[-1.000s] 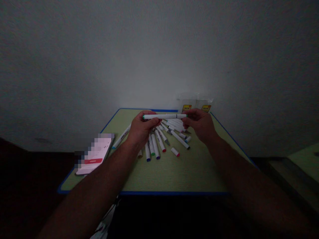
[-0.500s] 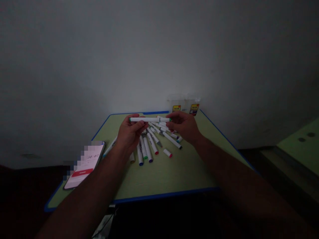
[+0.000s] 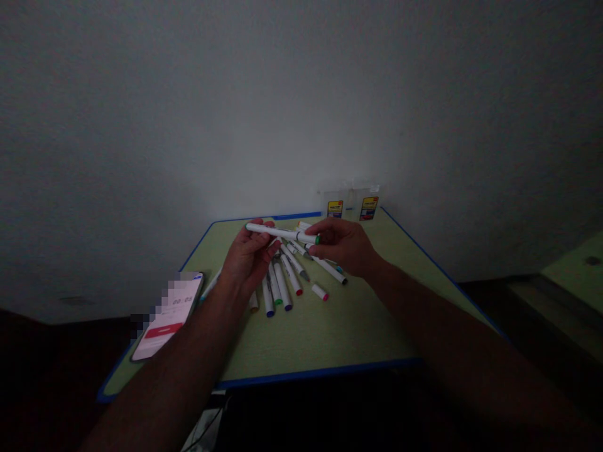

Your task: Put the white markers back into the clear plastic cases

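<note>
Since the last frame, the marker [image 3: 282, 233] has tipped from nearly level, its right end now the lower one, and the left hand [image 3: 245, 256] has opened out its fingers a little. The loose pink-ended cap [image 3: 319, 292] has stayed where it lay on the counter [image 3: 358, 333].

The marker is held up in the air, beyond the cap and a little to its left. The left hand lies palm up under its left end, thumb and fingers loosely bent about the barrel. The right hand [image 3: 346, 248], above and beyond the cap, has thumb and forefinger closed about the right end; how hard they press cannot be told.

As for how far things have got, the marker appears capped, with green showing at both ends, so it looks whole. It is the only one lifted. The other markers [image 3: 281, 282] lie loose in a fan to the left of the cap and beyond it, some hidden by the hands. One of them, the grey-tipped marker [image 3: 296, 262], points toward the cap and seems uncovered; the cap sits on no marker, and whether it belongs there is unclear.

The phone [image 3: 167, 314] is well left of the cap, and the clear bags [image 3: 335, 209] stand far behind it.
</note>
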### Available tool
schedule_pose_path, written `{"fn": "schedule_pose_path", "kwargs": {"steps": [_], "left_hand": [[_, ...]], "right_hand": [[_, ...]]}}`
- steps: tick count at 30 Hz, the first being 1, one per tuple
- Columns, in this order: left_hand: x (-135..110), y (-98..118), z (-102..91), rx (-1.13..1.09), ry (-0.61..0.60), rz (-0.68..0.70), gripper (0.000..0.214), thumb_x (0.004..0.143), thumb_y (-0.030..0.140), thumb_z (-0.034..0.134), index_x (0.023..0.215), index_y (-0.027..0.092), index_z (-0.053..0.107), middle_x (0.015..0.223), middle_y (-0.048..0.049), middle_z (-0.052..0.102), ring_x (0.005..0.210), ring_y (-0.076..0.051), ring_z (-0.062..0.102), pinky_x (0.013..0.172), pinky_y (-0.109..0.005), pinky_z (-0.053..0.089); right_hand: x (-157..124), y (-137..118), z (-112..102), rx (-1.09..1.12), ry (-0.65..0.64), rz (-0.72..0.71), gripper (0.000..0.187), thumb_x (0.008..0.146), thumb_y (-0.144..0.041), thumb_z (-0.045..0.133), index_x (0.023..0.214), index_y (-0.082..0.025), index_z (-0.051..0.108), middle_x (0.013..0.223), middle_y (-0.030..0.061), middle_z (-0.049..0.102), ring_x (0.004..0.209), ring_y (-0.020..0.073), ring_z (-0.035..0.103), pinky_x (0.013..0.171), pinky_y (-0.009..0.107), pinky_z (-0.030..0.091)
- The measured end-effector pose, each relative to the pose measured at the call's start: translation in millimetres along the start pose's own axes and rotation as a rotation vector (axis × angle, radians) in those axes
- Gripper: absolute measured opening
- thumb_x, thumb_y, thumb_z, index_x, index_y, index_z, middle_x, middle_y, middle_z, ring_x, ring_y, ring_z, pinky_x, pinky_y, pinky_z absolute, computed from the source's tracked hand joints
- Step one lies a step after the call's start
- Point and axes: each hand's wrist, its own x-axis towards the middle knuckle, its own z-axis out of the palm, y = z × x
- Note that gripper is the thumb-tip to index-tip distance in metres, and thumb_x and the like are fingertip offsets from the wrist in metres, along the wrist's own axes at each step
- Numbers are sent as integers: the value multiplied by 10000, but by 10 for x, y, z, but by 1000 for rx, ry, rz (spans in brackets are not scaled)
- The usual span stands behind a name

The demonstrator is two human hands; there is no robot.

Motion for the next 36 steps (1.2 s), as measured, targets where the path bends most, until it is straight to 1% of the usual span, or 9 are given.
{"fn": "schedule_pose_path", "kwargs": {"steps": [9, 12, 17, 21, 32, 34, 36], "left_hand": [[-9, -5, -1, 3, -7, 2, 303, 720, -22, 683, 930, 194, 649, 881, 3, 702, 773, -120, 669, 672, -236, 582], [-6, -9, -14, 20, -24, 21, 286, 692, 7, 726, 888, 201, 650, 873, 10, 706, 769, -123, 666, 660, -238, 581], [-59, -22, 25, 90, -97, 56, 300, 621, 73, 819, 835, 201, 650, 866, 20, 708, 755, -115, 662, 666, -235, 581], [-98, -46, 55, 132, -131, 63, 341, 589, 126, 863, 837, 200, 641, 899, 10, 714, 766, -117, 667, 686, -240, 586], [-100, -59, 64, 185, -132, 88, 327, 599, 142, 848, 841, 195, 635, 921, -1, 710, 784, -124, 673, 695, -246, 578], [-96, -54, 69, 210, -116, 107, 320, 594, 142, 842, 835, 193, 639, 894, -2, 712, 773, -130, 674, 693, -254, 573], [-79, -24, 57, 288, -88, 150, 304, 593, 145, 841, 831, 190, 657, 809, 7, 699, 719, -129, 662, 672, -255, 558]], "right_hand": [[-12, 0, 1, -21, -10, 4, 324, 619, -257, 849, 921, -208, 745, 635, -43, 641, 541, 80, 547, 490, 211, 445], [2, 28, -20, -45, 35, 25, 323, 637, -266, 830, 941, -196, 744, 641, -31, 660, 539, 87, 569, 500, 222, 468], [50, 135, -86, -117, 154, 91, 294, 657, -268, 790, 931, -177, 736, 597, -34, 643, 487, 84, 553, 473, 234, 480], [69, 207, -114, -126, 160, 140, 289, 650, -265, 783, 917, -173, 725, 580, -34, 641, 466, 88, 546, 467, 244, 481], [69, 222, -114, -143, 164, 163, 311, 643, -286, 785, 925, -168, 726, 595, -26, 646, 483, 95, 560, 476, 247, 481], [66, 208, -116, -156, 169, 159, 322, 651, -295, 784, 940, -164, 729, 589, -25, 641, 479, 93, 552, 469, 243, 474], [60, 181, -118, -177, 188, 143, 332, 659, -303, 783, 957, -162, 736, 577, -27, 631, 477, 94, 546, 460, 241, 467]]}}
